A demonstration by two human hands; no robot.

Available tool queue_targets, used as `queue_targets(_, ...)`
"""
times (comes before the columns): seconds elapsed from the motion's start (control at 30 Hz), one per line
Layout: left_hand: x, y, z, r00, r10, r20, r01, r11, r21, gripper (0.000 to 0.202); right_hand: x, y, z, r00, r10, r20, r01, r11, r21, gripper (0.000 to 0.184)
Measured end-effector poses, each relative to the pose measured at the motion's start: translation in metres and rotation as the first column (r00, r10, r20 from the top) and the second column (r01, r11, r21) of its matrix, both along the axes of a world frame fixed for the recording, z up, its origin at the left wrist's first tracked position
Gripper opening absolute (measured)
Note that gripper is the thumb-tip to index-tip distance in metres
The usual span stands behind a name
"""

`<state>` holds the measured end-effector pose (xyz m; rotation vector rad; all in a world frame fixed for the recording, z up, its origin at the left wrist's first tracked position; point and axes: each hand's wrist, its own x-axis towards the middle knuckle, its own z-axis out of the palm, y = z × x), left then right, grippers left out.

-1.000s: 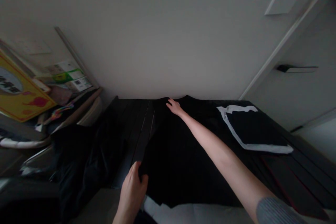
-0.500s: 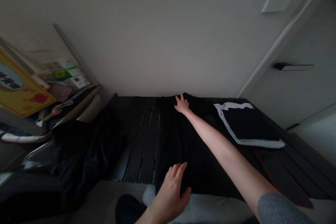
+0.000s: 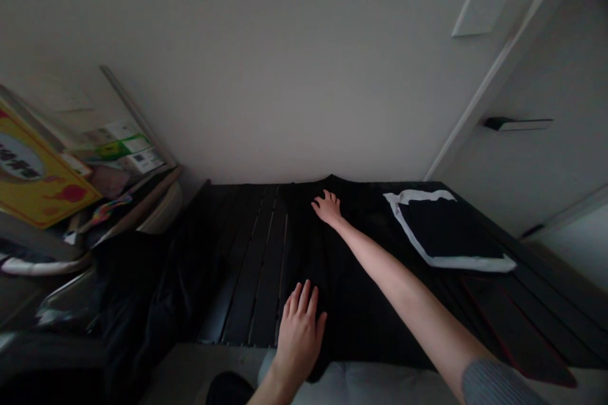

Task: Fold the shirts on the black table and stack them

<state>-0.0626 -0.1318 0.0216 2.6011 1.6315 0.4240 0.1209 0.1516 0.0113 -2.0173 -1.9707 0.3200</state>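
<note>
Black skirt (image 3: 304, 266), L hand (image 3: 299, 329), R hand (image 3: 327, 207)

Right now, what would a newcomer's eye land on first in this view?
The bright yellow printed board leaning at the far left stands out first, against the dark scene. In the middle, a black pleated cloth lies spread out, with the right hand resting near its far edge and the left hand on its near part. To the right, a black white-edged piece lies on the dark fabric.
</note>
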Motion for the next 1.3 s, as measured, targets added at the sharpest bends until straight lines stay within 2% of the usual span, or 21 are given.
queue_targets(0.13, 0.005, 0.028, 0.014, 0.996, 0.068, 0.056, -0.068, 0.998, -0.001, 0.037, 0.006, 0.03, 0.001, 0.994, -0.089, -0.064, 0.084, 0.993, -0.077, 0.048)
queue_targets(0.23, 0.012, 0.06, 0.019, 0.998, 0.028, 0.058, -0.03, 0.999, 0.024, 0.04, 0.01, 0.041, -0.003, 0.993, -0.09, -0.079, 0.08, 0.989, -0.126, 0.044)
queue_targets(0.33, 0.02, 0.086, 0.011, 1.0, 0.001, 0.016, -0.002, 1.0, 0.025, 0.046, 0.008, 0.038, -0.003, 0.992, -0.093, -0.085, 0.085, 0.993, -0.086, 0.045)
queue_targets(0.4, 0.023, 0.095, 0.002, 1.0, 0.016, -0.022, -0.016, 1.0, 0.015, 0.05, 0.006, 0.03, -0.002, 0.99, -0.118, -0.07, 0.119, 0.993, 0.009, 0.047)
queue_targets(0.47, 0.024, 0.098, -0.008, 0.998, 0.033, -0.056, -0.032, 0.999, 0.018, 0.053, 0.006, 0.021, -0.001, 0.984, -0.177, -0.035, 0.18, 0.977, 0.113, 0.046)
queue_targets(0.53, 0.023, 0.097, -0.014, 0.996, 0.036, -0.08, -0.034, 0.999, 0.035, 0.055, 0.012, 0.011, 0.0, 0.973, -0.229, -0.002, 0.227, 0.961, 0.161, 0.039)
queue_targets(0.67, 0.022, 0.097, -0.018, 0.994, 0.029, -0.103, -0.022, 0.997, 0.069, 0.055, 0.035, -0.002, 0.005, 0.956, -0.289, 0.042, 0.273, 0.936, 0.224, 0.034)
queue_targets(0.73, 0.023, 0.097, -0.018, 0.994, 0.03, -0.11, -0.021, 0.997, 0.079, 0.055, 0.052, -0.006, 0.01, 0.925, -0.38, 0.025, 0.362, 0.897, 0.253, 0.039)
queue_targets(0.83, 0.024, 0.097, -0.018, 0.992, 0.037, -0.117, -0.027, 0.996, 0.086, 0.056, 0.082, -0.008, 0.018, 0.833, -0.55, -0.055, 0.552, 0.826, 0.115, 0.051)
queue_targets(0.93, 0.024, 0.097, -0.018, 0.992, 0.036, -0.118, -0.026, 0.996, 0.087, 0.056, 0.112, -0.009, 0.022, 0.78, -0.619, -0.096, 0.617, 0.785, -0.054, 0.062)
queue_targets(1.1, 0.024, 0.097, -0.018, 0.994, 0.028, -0.104, -0.019, 0.996, 0.082, 0.056, 0.143, -0.009, 0.014, 0.831, -0.533, -0.156, 0.516, 0.845, -0.137, 0.056)
queue_targets(1.3, 0.026, 0.095, -0.015, 0.993, 0.036, -0.11, -0.029, 0.998, 0.057, 0.056, 0.141, -0.002, 0.0, 0.869, -0.423, -0.257, 0.412, 0.906, -0.098, 0.061)
